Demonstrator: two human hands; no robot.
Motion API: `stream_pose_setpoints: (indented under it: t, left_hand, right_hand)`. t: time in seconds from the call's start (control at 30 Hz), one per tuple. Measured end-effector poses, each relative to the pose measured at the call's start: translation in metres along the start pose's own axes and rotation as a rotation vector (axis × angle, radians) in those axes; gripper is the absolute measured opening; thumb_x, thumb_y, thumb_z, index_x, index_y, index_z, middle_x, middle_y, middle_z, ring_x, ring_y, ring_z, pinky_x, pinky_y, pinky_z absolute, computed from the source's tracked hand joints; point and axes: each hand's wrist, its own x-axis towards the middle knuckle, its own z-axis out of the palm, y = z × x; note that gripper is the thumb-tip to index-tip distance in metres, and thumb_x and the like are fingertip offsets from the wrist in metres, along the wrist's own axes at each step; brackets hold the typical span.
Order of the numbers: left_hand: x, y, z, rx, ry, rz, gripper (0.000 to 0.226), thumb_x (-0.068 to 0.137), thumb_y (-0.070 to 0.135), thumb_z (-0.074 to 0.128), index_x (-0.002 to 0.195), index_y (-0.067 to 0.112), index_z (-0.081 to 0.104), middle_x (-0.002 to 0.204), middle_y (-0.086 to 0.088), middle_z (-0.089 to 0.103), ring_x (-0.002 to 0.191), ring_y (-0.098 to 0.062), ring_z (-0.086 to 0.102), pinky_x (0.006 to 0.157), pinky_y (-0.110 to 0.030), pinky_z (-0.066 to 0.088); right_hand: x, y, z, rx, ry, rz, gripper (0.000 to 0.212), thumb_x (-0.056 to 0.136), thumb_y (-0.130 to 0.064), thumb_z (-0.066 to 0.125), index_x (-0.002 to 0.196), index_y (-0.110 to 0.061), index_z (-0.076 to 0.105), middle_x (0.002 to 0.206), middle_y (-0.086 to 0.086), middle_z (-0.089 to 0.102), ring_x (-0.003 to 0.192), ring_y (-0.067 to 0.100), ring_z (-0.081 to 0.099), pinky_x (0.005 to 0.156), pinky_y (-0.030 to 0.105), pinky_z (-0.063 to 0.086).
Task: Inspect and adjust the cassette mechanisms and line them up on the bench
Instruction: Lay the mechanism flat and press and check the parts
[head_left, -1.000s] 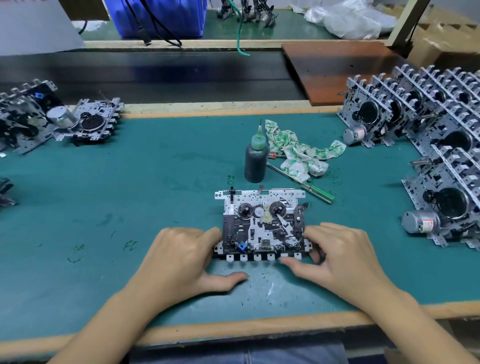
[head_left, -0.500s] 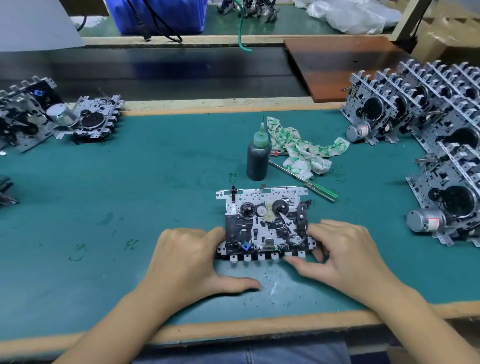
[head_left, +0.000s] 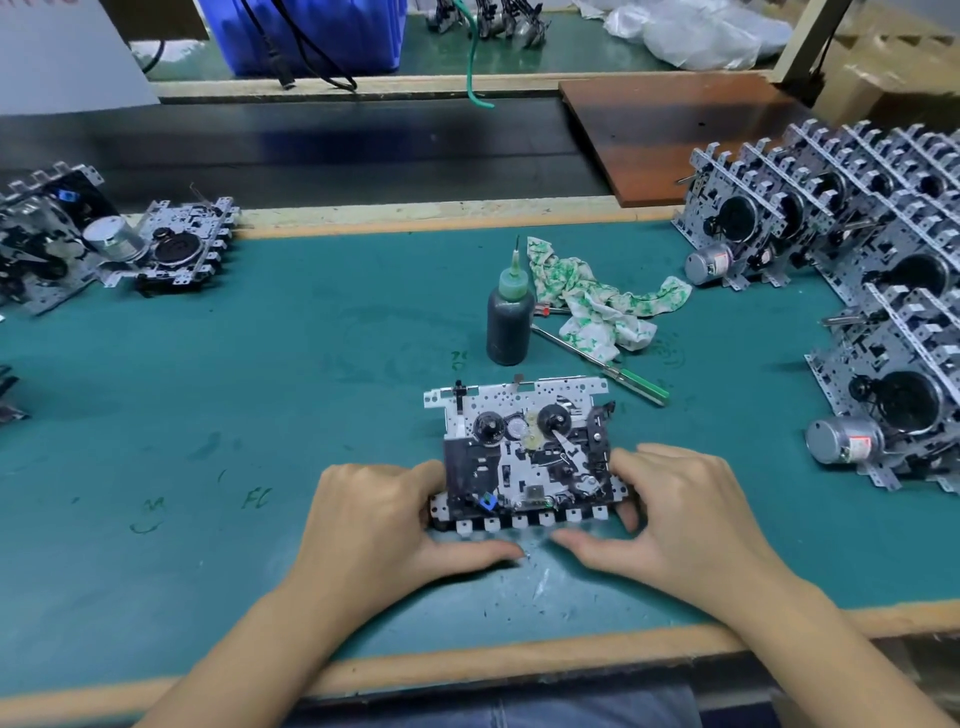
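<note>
At the far left of the green-topped bench (head_left: 260, 364), two silver metal cassette mechanisms with round motors (head_left: 166, 249) lie flat near the back edge. Toward the front centre, the left hand (head_left: 384, 525) rests palm down, its fingers (head_left: 431, 478) curled against the left edge of a flat silver-and-black cassette mechanism with two black reel hubs (head_left: 524, 452), while the thumb lies straight on the bench just in front of it. This mechanism lies flat between both hands. The right hand (head_left: 680, 514) mirrors the left: its fingers (head_left: 631, 460) curl over the right edge and its thumb stretches along the front row of tabs (whether the fingertips grip beneath cannot be seen). Just behind the mechanism stand a dark squeeze bottle with a green needle tip (head_left: 509, 322), a crumpled white-and-green cloth (head_left: 602, 301) and a thin green-handled tool (head_left: 608, 369). At the far right, rows of upright silver cassette mechanisms (head_left: 857, 260) stand tilted, packed close together.
</note>
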Motion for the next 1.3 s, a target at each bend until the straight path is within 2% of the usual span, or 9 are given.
stream_pose_setpoints:
  t: [0.33,0.43,0.53,0.63,0.83,1.0,1.13,1.23,1.3]
  left_hand:
    - [-0.002,-0.002,0.001,0.004,-0.051,-0.083,0.063,0.058,0.081,0.05,0.056,0.02,0.062,0.032,0.001,0.04,0.031,-0.02,0.045,0.034,-0.028,0.042]
    - [-0.001,0.0,-0.004,-0.074,-0.047,-0.114,0.062,0.056,0.081,0.052,0.05,0.02,0.051,0.033,0.0,0.036,0.033,-0.022,0.038,0.038,-0.022,0.037]
    - [0.003,0.004,-0.013,-0.3,0.04,-0.201,0.063,0.064,0.075,0.056,0.051,0.015,0.043,0.044,-0.005,0.03,0.046,-0.016,0.02,0.044,-0.019,0.022]
    - [0.009,0.009,-0.023,-0.483,0.155,-0.218,0.047,0.074,0.056,0.056,0.054,0.015,0.045,0.042,-0.002,0.031,0.044,-0.013,0.025,0.045,-0.021,0.024]
    - [0.016,0.013,-0.024,-0.713,0.224,-0.452,0.069,0.075,0.063,0.051,0.039,0.007,0.033,0.033,-0.015,0.026,0.035,-0.012,0.024,0.039,-0.02,0.021]
    - [0.016,0.008,-0.023,-0.495,0.148,-0.498,0.068,0.077,0.069,0.037,0.041,0.012,0.038,0.035,-0.015,0.033,0.035,-0.015,0.03,0.043,-0.029,0.029]
    - [0.02,0.004,-0.039,0.127,0.217,-0.373,0.061,0.081,0.066,0.031,0.052,0.017,0.052,0.047,0.004,0.044,0.049,-0.022,0.045,0.046,-0.029,0.03]
    - [0.03,0.008,-0.048,-0.054,0.288,-0.167,0.041,0.083,0.056,0.048,0.079,0.019,0.066,0.081,0.008,0.061,0.08,-0.015,0.054,0.069,-0.03,0.044]
    - [0.04,0.013,-0.049,-0.293,0.17,-0.011,0.028,0.083,0.048,0.057,0.09,0.024,0.069,0.096,0.011,0.062,0.096,-0.008,0.054,0.087,-0.019,0.039]
  right_hand:
    - [0.002,0.004,-0.005,0.046,-0.063,-0.041,0.051,0.076,-0.054,0.055,0.049,-0.013,0.04,0.045,-0.008,0.032,0.044,0.01,0.027,0.052,0.018,0.015]
    - [0.003,0.002,-0.008,0.075,-0.113,-0.004,0.052,0.076,-0.057,0.055,0.049,-0.014,0.041,0.045,-0.012,0.032,0.043,0.007,0.03,0.049,0.017,0.019]
    - [0.004,-0.002,-0.01,0.486,-0.115,0.177,0.041,0.077,-0.053,0.053,0.052,-0.022,0.042,0.04,-0.012,0.036,0.041,0.002,0.036,0.047,0.015,0.028]
    - [0.012,-0.012,-0.012,0.788,-0.077,0.371,0.045,0.079,-0.058,0.044,0.044,-0.03,0.053,0.037,0.004,0.048,0.036,0.017,0.047,0.044,0.021,0.036]
    - [0.027,-0.025,-0.019,0.796,-0.167,0.501,0.068,0.073,-0.073,0.045,0.036,-0.016,0.053,0.029,0.004,0.043,0.03,0.008,0.04,0.047,0.009,0.033]
    - [0.035,-0.028,-0.017,0.645,-0.161,0.504,0.074,0.075,-0.075,0.04,0.039,-0.012,0.053,0.033,0.009,0.045,0.032,0.009,0.041,0.047,0.013,0.034]
    - [0.031,-0.019,-0.017,0.204,0.041,0.349,0.047,0.069,-0.072,0.041,0.058,-0.028,0.051,0.054,-0.009,0.051,0.059,0.005,0.049,0.053,0.017,0.032]
    - [0.03,-0.013,-0.014,0.541,-0.083,0.35,0.044,0.061,-0.063,0.062,0.099,-0.045,0.049,0.099,-0.019,0.057,0.102,-0.001,0.054,0.081,0.02,0.042]
    - [0.029,-0.012,-0.009,0.756,-0.143,0.314,0.047,0.062,-0.051,0.07,0.104,-0.049,0.05,0.108,-0.019,0.058,0.109,0.007,0.055,0.091,0.025,0.042]
